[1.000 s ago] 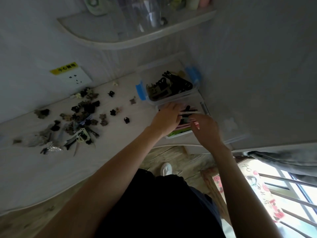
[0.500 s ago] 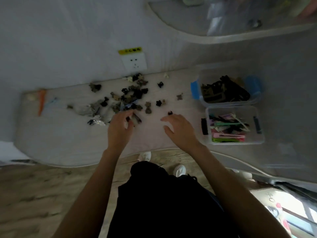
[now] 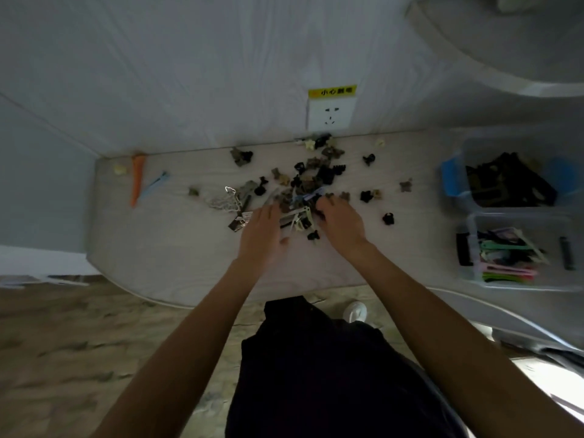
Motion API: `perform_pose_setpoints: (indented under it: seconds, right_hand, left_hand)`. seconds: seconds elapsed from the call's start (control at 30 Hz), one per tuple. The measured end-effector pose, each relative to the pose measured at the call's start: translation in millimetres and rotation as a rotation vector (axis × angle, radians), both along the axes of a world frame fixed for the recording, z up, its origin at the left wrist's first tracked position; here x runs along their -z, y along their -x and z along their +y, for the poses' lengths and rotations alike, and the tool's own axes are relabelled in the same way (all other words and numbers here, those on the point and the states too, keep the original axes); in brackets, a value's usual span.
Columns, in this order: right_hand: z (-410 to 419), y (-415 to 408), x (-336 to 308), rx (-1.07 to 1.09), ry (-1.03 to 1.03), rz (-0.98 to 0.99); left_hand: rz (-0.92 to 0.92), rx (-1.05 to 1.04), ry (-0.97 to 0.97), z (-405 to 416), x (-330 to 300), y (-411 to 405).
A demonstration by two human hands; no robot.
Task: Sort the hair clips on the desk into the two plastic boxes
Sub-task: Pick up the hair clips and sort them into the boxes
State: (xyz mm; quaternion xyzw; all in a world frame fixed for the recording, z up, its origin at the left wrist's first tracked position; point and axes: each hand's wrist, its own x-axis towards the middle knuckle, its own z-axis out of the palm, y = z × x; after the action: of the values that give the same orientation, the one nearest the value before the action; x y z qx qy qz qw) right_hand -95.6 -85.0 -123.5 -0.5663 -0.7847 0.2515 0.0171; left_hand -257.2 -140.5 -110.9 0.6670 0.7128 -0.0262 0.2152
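Observation:
A pile of small dark and beige hair clips (image 3: 308, 181) lies on the pale desk (image 3: 177, 254) below a wall socket. My left hand (image 3: 262, 235) rests flat at the pile's near left edge, fingers apart. My right hand (image 3: 341, 222) reaches into the pile's near right side, its fingertips among the clips; whether it grips one is hidden. At the right stand two clear plastic boxes: the far box (image 3: 455, 181) with blue latches holds dark claw clips, the near box (image 3: 471, 248) holds long coloured clips.
An orange clip (image 3: 136, 178) and a light blue clip (image 3: 156, 184) lie at the desk's far left. A wall socket (image 3: 330, 112) with a yellow label sits behind the pile. A curved shelf (image 3: 493, 58) overhangs the upper right. The desk's front edge curves near my legs.
The view has swung left, away from the boxes. Both hands left the near box, moved to the pile, and the right hand has now reached into it beside the left.

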Motion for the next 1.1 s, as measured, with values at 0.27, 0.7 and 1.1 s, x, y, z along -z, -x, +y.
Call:
perform_pose_setpoints:
  seconds: [0.27,0.7,1.1]
  right_hand:
    - [5.7,-26.8,-6.1,0.126,0.104,0.136]
    - [23.3,-20.3,-28.8,0.363,-0.092,0.236]
    - [31.3,-33.2,-39.0,0.494,-0.024,0.35]
  left_hand:
    - [-0.004,0.034,-0.036,17.6,1.5,7.0]
    - [0.222,0.22,-0.12,32.6,4.4,1.2]
    - [0.206,0.34,-0.136,44.0,2.2,-2.8]
